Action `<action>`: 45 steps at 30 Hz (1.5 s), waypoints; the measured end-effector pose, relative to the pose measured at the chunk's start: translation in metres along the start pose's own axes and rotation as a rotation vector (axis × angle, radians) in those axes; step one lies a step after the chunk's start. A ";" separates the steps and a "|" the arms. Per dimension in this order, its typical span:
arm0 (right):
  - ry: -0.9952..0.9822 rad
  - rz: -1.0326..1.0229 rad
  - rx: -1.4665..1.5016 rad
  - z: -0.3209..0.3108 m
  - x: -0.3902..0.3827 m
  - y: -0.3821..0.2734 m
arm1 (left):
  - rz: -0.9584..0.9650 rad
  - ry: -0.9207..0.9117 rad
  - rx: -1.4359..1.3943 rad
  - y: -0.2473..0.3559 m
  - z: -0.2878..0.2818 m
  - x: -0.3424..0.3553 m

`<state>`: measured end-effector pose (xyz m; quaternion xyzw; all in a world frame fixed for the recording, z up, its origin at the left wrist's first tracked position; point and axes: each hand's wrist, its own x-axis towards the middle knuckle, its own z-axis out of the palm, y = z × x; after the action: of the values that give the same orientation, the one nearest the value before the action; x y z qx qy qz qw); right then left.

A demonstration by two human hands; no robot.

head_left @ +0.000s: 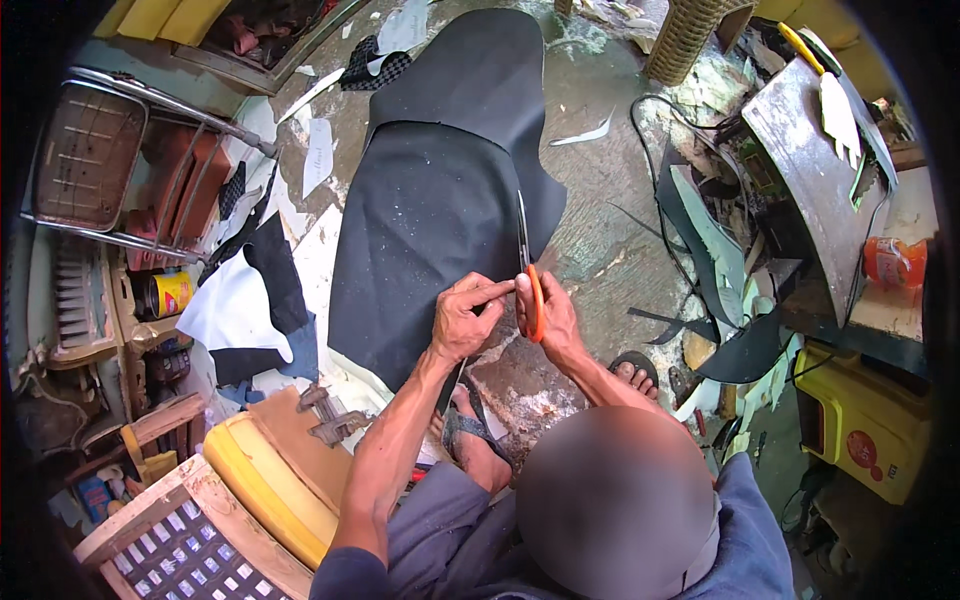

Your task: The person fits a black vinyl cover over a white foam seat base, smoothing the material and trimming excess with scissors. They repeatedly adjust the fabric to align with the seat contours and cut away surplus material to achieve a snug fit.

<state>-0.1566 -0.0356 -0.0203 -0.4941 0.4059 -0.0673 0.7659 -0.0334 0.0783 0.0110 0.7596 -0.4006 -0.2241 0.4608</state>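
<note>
A large black sheet (420, 250), smooth like leatherette, is spread on the floor in front of me, with a second black piece (455, 80) of the same look at its far end. My right hand (556, 322) grips scissors (537, 300) by their orange handles. The blades point away from me and lie along the sheet's right edge; whether they are fully closed is hard to see. Beside it, my left hand (466, 318) is closed at the sheet's near right corner, its index finger reaching toward the handles. A narrow dark strip (451, 388) hangs below that hand.
White and black offcuts (228, 300) lie at left, near a metal rack (180, 225). Dark scraps (700, 240) and a cable (640, 130) lie at right, by a metal-topped table (800, 150) and a yellow container (865, 420). A wooden-framed tray (150, 510) stands near left.
</note>
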 end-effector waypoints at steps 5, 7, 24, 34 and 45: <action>0.010 -0.014 -0.057 -0.001 0.003 -0.002 | -0.017 -0.011 0.020 0.002 -0.001 0.001; -0.005 0.002 -0.021 0.001 0.001 -0.008 | -0.014 -0.004 0.016 0.001 -0.002 0.000; 0.037 -0.027 -0.113 -0.007 0.022 -0.017 | -0.048 -0.021 0.017 0.007 0.000 0.004; 0.023 -0.040 -0.138 -0.010 0.038 -0.022 | -0.040 -0.032 0.040 0.008 -0.002 0.004; -0.015 -0.012 -0.127 -0.022 0.047 -0.038 | -0.034 -0.030 0.021 0.008 0.000 0.004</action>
<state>-0.1295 -0.0933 -0.0195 -0.5445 0.4009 -0.0422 0.7355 -0.0347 0.0727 0.0181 0.7677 -0.3967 -0.2389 0.4429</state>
